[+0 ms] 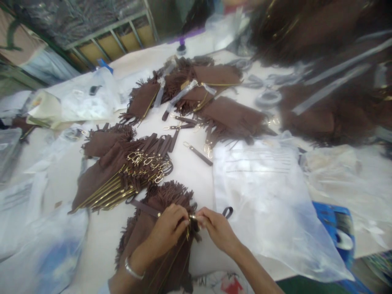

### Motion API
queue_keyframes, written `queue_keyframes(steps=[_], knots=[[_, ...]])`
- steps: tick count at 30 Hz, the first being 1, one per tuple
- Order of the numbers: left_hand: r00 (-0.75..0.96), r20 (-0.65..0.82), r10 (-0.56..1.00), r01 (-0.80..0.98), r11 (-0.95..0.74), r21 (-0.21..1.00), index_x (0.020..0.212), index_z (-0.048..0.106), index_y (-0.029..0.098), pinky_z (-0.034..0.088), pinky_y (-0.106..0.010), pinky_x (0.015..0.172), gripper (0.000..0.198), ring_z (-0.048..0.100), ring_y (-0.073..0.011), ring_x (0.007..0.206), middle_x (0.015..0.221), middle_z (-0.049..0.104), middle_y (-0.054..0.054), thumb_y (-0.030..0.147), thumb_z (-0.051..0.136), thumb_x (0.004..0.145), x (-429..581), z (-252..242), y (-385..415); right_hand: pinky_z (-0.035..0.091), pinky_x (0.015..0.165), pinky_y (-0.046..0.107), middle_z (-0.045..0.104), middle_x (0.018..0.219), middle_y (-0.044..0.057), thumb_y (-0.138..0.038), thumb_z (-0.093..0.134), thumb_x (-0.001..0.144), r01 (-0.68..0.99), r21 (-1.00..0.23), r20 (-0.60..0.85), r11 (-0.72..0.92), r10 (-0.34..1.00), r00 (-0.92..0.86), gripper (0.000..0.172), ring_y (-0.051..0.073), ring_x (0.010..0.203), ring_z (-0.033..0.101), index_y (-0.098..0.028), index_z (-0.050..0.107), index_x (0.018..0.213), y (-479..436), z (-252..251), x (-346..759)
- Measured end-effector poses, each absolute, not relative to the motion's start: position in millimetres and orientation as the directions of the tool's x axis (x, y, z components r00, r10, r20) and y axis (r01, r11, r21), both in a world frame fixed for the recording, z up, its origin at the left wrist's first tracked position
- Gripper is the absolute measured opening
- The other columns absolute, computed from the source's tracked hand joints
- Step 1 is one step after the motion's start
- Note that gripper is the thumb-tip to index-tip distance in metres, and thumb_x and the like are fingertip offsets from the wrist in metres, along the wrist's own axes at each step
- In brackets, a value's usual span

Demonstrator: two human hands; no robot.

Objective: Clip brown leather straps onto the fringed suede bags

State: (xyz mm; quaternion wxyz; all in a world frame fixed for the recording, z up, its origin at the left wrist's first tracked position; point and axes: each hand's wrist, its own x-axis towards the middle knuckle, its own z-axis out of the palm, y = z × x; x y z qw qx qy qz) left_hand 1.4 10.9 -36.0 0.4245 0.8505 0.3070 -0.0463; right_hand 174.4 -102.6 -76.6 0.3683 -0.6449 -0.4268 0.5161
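A brown fringed suede pouch (165, 200) with a gold zipper lies on the white table (190, 163) right in front of me. My left hand (167, 232), a silver bangle on its wrist, pinches the pouch's top corner at the zipper end. My right hand (216, 228) pinches a small gold clasp (192, 218) at that same corner, with a dark strap loop (227, 211) trailing beside it. Both hands meet fingertip to fingertip at the clasp.
A fanned stack of brown pouches with gold clasps (122, 171) lies just beyond my hands. More pouches (202, 90) and loose brown straps (197, 153) lie further back. Clear plastic bags (260, 196) cover the right side; a large brown fringed heap (330, 81) fills the far right.
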Motion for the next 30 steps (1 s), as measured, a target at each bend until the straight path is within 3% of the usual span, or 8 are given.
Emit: queue_keyframes(steps=[8,19,26,30], knots=[[0.713,-0.418,0.563,0.628,-0.246,0.739,0.090,0.058,0.021,0.044,-0.032,0.080,0.006,0.055,-0.0195,0.089,0.092,0.060,-0.002,0.017,0.054,0.090,-3,-45,13,0.041,0.069,0.022,0.060,0.074,-0.003,-0.033,0.038,0.100,0.132,-0.940,-0.312,-0.316,0.949,0.050,0.028,0.013,0.069,0.056,-0.022,0.058,0.083,-99,-81,171],[0.701,-0.481,0.527,0.628,-0.134,0.767,0.094,0.057,0.022,0.044,-0.029,0.079,0.023,0.055,-0.0174,0.088,0.093,0.058,-0.001,0.006,0.045,0.084,-5,-46,21,0.040,0.070,0.023,0.061,0.079,-0.003,-0.032,0.043,0.100,0.104,-0.945,-0.313,-0.310,0.949,-0.019,0.024,0.014,0.074,0.057,-0.022,0.059,0.084,-94,-88,174],[0.646,-0.508,0.570,0.645,-0.052,0.762,0.090,0.058,0.021,0.043,-0.028,0.075,0.019,0.055,-0.0176,0.085,0.090,0.058,-0.001,0.007,0.047,0.083,-8,-55,16,0.038,0.075,0.027,0.064,0.084,0.001,-0.037,0.035,0.103,0.268,-0.961,-0.107,-0.073,0.987,-0.117,0.032,0.017,0.081,0.056,-0.023,0.061,0.091,-96,-86,176],[0.633,-0.504,0.588,0.639,-0.031,0.768,0.087,0.058,0.021,0.041,-0.028,0.075,0.016,0.055,-0.0174,0.083,0.088,0.058,-0.001,0.009,0.047,0.085,-8,-56,15,0.037,0.072,0.027,0.063,0.081,0.000,-0.038,0.034,0.104,0.268,-0.962,-0.095,-0.057,0.986,-0.134,0.033,0.016,0.076,0.054,-0.023,0.059,0.088,-96,-88,174]])
